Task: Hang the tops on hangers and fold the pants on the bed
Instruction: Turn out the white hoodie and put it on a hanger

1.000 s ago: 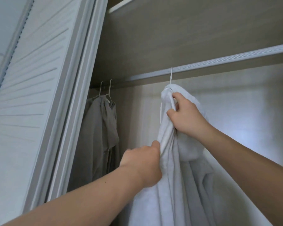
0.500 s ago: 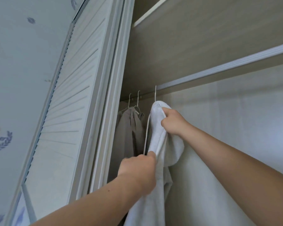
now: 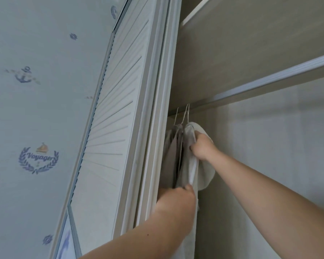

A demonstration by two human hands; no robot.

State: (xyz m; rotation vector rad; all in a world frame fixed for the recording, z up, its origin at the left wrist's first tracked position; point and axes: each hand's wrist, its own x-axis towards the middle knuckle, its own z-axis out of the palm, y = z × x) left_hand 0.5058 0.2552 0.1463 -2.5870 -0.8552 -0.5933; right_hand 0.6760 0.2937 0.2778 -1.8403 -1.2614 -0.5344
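Soft, cool, bluish daylight lies evenly over the wallpaper (image 3: 36,109) at the left and the wardrobe back panel (image 3: 269,146) at the right, while the corner under the rail (image 3: 269,79) is dim, shading the grey tops (image 3: 171,146) beside the paler white top (image 3: 206,171); detail is slightly soft, and straight lines bow toward the frame edges

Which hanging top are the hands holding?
The white top, rightmost on the rail, gripped by left hand and right hand; grey tops hang left of it.

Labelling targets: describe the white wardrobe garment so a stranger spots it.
Follow the silver metal wardrobe rail left to the white louvred door. Hanging there, the white fabric top is rightmost, gripped by the left hand and right hand; the neighbouring garments are grey.
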